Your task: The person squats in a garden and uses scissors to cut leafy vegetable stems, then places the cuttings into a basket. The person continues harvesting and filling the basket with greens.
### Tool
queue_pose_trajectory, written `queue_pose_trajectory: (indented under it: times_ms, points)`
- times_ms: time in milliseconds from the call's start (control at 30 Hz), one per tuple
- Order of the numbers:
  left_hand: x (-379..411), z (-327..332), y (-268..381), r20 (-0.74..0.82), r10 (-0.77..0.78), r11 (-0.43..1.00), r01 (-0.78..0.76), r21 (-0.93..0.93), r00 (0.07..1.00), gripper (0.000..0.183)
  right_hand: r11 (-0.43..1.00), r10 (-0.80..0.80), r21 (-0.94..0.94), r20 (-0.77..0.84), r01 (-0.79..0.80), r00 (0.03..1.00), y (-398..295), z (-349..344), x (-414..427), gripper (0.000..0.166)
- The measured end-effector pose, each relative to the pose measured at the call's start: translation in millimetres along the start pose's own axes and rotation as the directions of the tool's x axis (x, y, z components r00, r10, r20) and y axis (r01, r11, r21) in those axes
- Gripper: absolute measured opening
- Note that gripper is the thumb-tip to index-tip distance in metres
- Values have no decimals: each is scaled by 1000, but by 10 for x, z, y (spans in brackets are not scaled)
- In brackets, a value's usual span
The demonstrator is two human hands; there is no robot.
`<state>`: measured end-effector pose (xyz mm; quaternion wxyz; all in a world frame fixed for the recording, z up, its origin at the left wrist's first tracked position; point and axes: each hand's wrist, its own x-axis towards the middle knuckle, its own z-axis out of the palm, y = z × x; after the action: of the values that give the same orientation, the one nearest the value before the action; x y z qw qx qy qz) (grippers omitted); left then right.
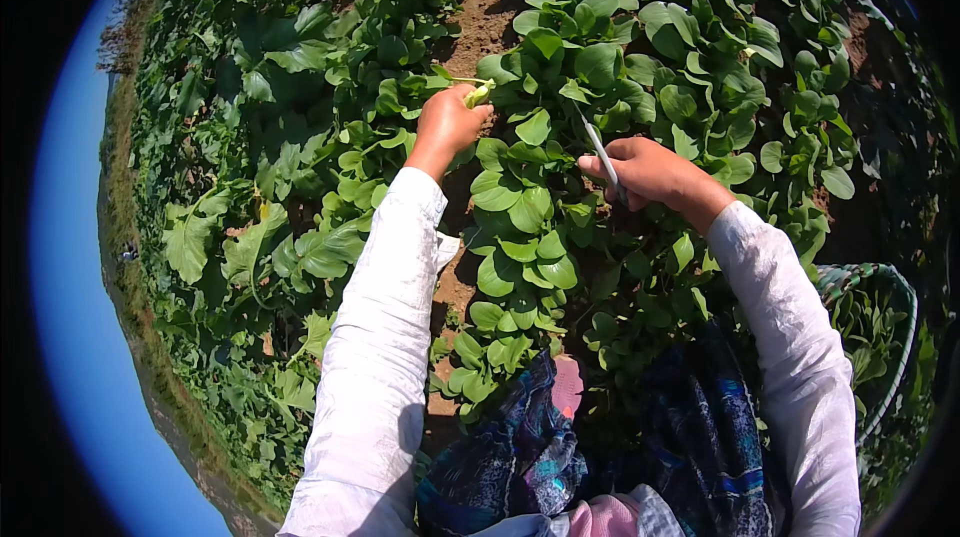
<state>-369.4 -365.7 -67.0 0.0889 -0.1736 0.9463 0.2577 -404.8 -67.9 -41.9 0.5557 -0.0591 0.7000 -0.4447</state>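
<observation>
My left hand (451, 124) is closed around a small yellow-green piece of a leafy plant (478, 94), whose thin stalk sticks out above the fingers. It is held over the left side of a row of leafy greens (531, 208) with rounded leaves. To the right, my right hand (646, 171) grips a knife (598, 144) with a narrow, light grey blade, its tip pointing up and left towards the leaves of a larger plant (598, 64). The knife's handle is mostly hidden by the fingers.
A basket (913, 327) with a green and white rim, holding leafy greens, stands at the lower right. Broad-leaved plants (304, 252) grow thickly on the left. Brown soil (480, 19) shows between the rows. A pink shoe (568, 385) is by the patterned trousers below.
</observation>
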Motion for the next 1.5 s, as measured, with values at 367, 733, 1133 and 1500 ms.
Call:
queue_pose_trajectory:
  times_ms: [367,733,1133,1500]
  points:
    - [-239,-54,1358,-103,307,945,-316,-86,946,20,981,53,186,29,-58,998,192,-119,-31,54]
    - [152,432,955,180,290,682,-335,650,940,19,990,-14,143,42,8,999,305,-152,3,57]
    - [35,626,1191,225,111,560,-248,791,968,20,985,-61,164,17,57,998,348,-96,24,50]
    - [184,699,1007,297,22,727,-219,650,954,18,983,-63,173,22,58,998,355,-71,-23,47]
